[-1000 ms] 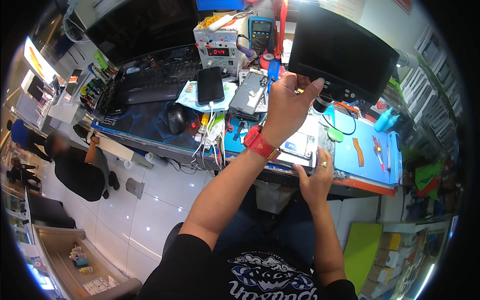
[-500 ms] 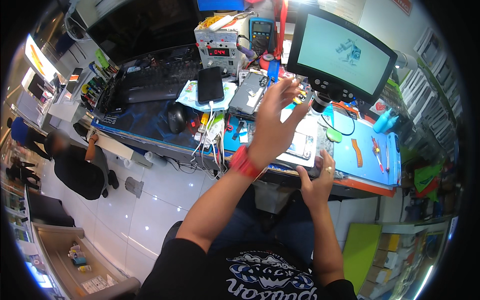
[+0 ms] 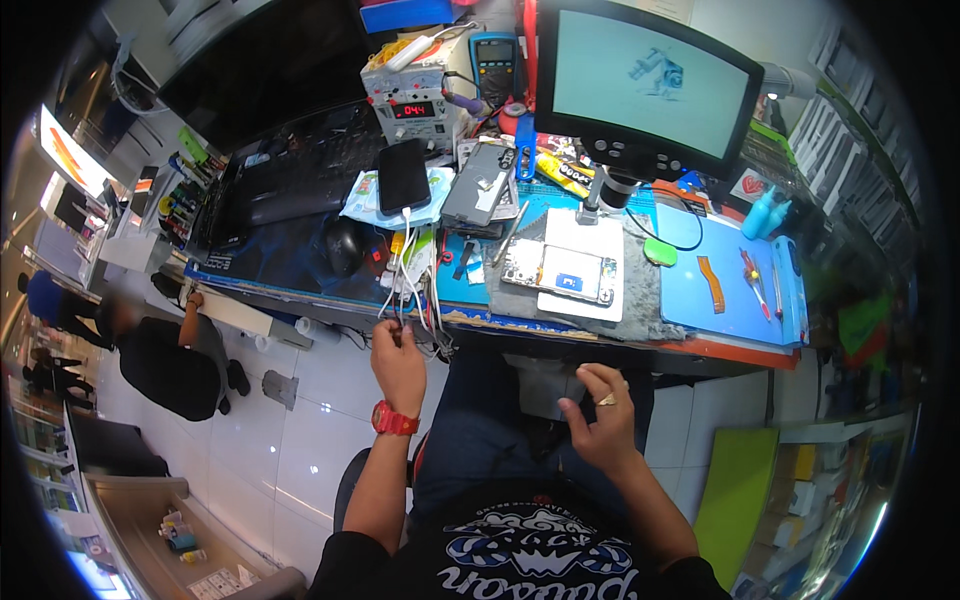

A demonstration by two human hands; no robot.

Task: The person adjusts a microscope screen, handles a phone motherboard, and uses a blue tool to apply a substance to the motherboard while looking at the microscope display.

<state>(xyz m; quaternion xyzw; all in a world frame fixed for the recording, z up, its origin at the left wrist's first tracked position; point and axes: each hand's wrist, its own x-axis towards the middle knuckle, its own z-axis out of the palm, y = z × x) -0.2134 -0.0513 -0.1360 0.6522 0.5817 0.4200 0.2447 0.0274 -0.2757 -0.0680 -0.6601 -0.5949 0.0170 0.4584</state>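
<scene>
My left hand point(image 3: 398, 362) is at the bench's front edge, its fingers pinched together at the white charging cables point(image 3: 408, 268) that hang there. Above my lap, my right hand point(image 3: 605, 420) is held off the bench, fingers loosely bent, thumb apart, nothing in it. An opened phone point(image 3: 575, 275) with its inside showing lies on a white plate point(image 3: 580, 308) on a grey mat point(image 3: 645, 312), below the microscope point(image 3: 618, 188). To the left, a black phone point(image 3: 403, 175) rests on a light blue packet point(image 3: 357, 197), a white cable plugged into its lower end.
A microscope screen point(image 3: 650, 80) stands at the back. Left of it are a multimeter point(image 3: 495, 65), a power supply point(image 3: 412, 105) and a grey phone point(image 3: 480, 185). A mouse point(image 3: 345, 247) and keyboard point(image 3: 290, 180) lie left. A blue mat point(image 3: 690, 280) holds an orange flex strip point(image 3: 711, 285).
My left hand has moved from over the opened phone down and left to the cables at the bench edge. My right hand has drawn back from the bench edge toward my lap.
</scene>
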